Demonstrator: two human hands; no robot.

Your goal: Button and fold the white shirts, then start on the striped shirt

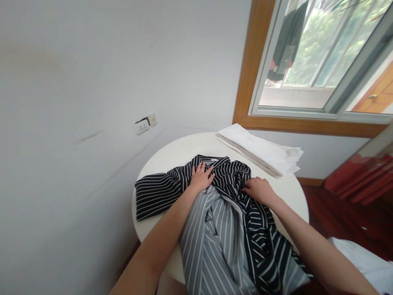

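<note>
A black shirt with white stripes [158,190] is spread over a round white table [181,145]. Its collar lies toward the back, one sleeve reaches out to the left, and the right side is bunched. The paler grey inner side [211,241] shows in front, where the cloth hangs over the near edge. My left hand [202,178] rests flat just below the collar, fingers spread on the fabric. At the bunched right side, my right hand [260,191] has its fingers curled on the cloth, with the fingertips partly hidden in the folds.
Folded white cloth or paper [260,149] lies at the table's back right. The wall behind carries a socket [142,127]. A wood-framed window [245,102] is at the right, above a red curtain [359,180]. White fabric [362,258] appears at the lower right.
</note>
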